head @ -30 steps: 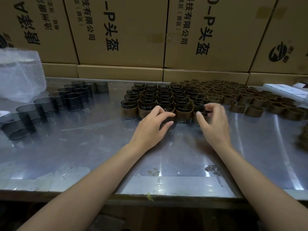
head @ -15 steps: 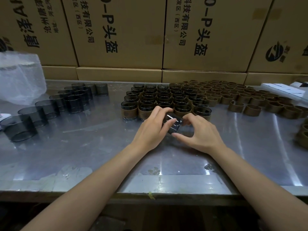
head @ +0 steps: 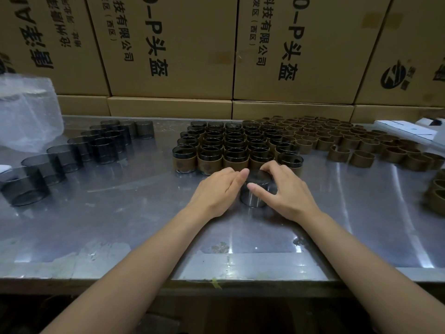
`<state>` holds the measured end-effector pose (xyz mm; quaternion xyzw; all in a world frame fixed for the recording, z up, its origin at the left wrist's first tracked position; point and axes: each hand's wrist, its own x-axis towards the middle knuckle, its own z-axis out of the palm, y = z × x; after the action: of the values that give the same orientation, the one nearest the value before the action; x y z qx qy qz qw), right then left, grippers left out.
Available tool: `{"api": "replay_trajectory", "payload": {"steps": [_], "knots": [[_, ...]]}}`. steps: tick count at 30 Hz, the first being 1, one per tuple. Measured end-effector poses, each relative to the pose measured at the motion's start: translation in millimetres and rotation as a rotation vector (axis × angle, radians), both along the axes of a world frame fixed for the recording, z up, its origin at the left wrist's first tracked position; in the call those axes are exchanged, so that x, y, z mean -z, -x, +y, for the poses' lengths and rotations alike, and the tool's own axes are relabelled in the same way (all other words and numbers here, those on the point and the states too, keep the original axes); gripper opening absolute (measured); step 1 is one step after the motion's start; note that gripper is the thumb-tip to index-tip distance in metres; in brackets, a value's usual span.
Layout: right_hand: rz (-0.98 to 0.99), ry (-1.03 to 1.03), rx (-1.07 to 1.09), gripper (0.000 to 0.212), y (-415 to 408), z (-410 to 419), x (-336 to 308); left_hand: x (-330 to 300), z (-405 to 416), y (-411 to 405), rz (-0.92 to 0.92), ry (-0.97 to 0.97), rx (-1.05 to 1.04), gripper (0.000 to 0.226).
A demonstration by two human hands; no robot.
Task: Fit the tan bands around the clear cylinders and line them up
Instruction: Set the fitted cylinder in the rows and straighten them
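Gripping: left hand [head: 216, 189] and right hand [head: 286, 189] are both clasping one clear cylinder [head: 255, 196], fingers curling round its sides.
Cylinder position: it is standing upright on the steel table [head: 120, 225], just in front of the banded cylinders [head: 231, 145].
Loose tan bands [head: 361, 143]: lying right of that block.
Bare cylinders [head: 72, 153]: sitting well apart at left.
Backdrop: cardboard boxes [head: 173, 44] are lining the far edge.

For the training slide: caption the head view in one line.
Both hands, left and right, hold a clear cylinder on the metal table before rows of banded cylinders.
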<state>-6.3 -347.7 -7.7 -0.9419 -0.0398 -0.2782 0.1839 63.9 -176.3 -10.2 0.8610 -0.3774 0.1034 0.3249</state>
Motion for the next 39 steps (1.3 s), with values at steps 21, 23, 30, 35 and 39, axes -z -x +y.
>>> {"api": "replay_trajectory", "payload": {"steps": [21,23,30,35,39], "knots": [[0.419,-0.423,0.784,0.071,-48,-147,-20,1,0,-22,0.295,0.264,-0.005,0.078],[0.447,-0.484,0.759,0.078,-53,-154,-23,2,-1,-23,0.293,0.257,0.001,0.081],[0.414,-0.564,0.778,0.054,-67,-169,-23,5,0,-25,0.312,0.239,0.013,0.079],[0.281,-0.53,0.911,0.051,-70,-171,-15,6,0,-27,0.341,0.269,0.018,0.081],[0.229,-0.366,0.962,0.043,-72,-164,-7,6,0,-28,0.332,0.26,0.018,0.081]]}}
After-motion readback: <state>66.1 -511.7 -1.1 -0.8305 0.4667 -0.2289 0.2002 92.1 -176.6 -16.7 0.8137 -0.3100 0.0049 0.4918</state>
